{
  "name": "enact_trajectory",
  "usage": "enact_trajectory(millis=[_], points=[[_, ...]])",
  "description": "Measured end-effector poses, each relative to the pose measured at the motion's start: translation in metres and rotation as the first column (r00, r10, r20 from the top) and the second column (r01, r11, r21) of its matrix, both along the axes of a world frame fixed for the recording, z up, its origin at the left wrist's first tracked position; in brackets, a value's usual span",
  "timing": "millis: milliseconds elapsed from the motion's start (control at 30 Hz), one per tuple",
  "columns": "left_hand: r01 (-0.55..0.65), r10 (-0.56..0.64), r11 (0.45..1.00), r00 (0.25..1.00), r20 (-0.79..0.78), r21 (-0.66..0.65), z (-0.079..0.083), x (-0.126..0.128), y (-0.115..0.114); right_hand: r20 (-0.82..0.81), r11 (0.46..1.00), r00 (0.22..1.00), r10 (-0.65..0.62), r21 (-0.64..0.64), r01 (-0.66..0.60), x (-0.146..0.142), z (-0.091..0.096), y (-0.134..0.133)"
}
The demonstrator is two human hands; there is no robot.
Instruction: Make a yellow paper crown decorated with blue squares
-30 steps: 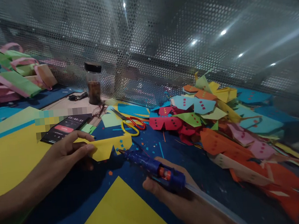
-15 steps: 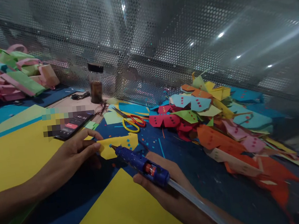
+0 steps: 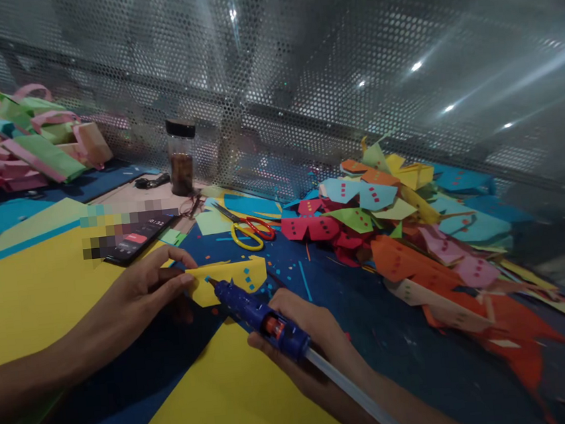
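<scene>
My left hand (image 3: 157, 287) pinches the left end of a folded yellow paper piece (image 3: 228, 270), which has small blue squares stuck on its face. In my right hand (image 3: 315, 342) is a blue glue gun (image 3: 257, 316), its fingers wrapped round the body. A clear glue stick (image 3: 353, 395) runs out of the gun's back end toward the lower right. The nozzle points at the left part of the yellow piece, close to a small blue square; whether it touches cannot be made out.
Scissors (image 3: 247, 230) with red and yellow handles lie beyond the paper. Left of them are a phone (image 3: 138, 242) and a lidded jar (image 3: 182, 162). Folded coloured papers (image 3: 416, 252) pile up right. Yellow sheets (image 3: 231, 403) lie in front and left. Perforated metal (image 3: 230, 84) stands behind.
The yellow piece has shifted slightly right and down. My right hand and the glue gun have moved slightly left, the nozzle staying near the paper's left part.
</scene>
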State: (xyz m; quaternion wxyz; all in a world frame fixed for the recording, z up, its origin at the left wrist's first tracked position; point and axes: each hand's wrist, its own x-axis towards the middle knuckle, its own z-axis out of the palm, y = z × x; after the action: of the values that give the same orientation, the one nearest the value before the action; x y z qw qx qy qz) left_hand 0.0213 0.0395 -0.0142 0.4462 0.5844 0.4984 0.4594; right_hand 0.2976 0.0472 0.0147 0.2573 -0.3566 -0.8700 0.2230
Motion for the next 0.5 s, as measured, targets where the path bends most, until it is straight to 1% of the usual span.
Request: enact_trajectory(millis=[200,367,500], points=[[-0.009,0.009,1.0,1.0,-0.009,0.003,-0.002,-0.001,-0.001,0.028,1.0,1.0,0.004,0.007,-0.005,0.004,-0.006,0.002],[-0.014,0.014,1.0,0.999,-0.046,0.014,0.002,-0.001,-0.002,0.135,0.999,0.99,-0.035,0.034,0.03,0.005,-0.019,0.01],[-0.008,0.008,1.0,0.999,-0.031,0.014,0.001,0.0,-0.001,0.184,0.998,0.981,-0.06,0.045,0.052,0.005,-0.028,0.013]])
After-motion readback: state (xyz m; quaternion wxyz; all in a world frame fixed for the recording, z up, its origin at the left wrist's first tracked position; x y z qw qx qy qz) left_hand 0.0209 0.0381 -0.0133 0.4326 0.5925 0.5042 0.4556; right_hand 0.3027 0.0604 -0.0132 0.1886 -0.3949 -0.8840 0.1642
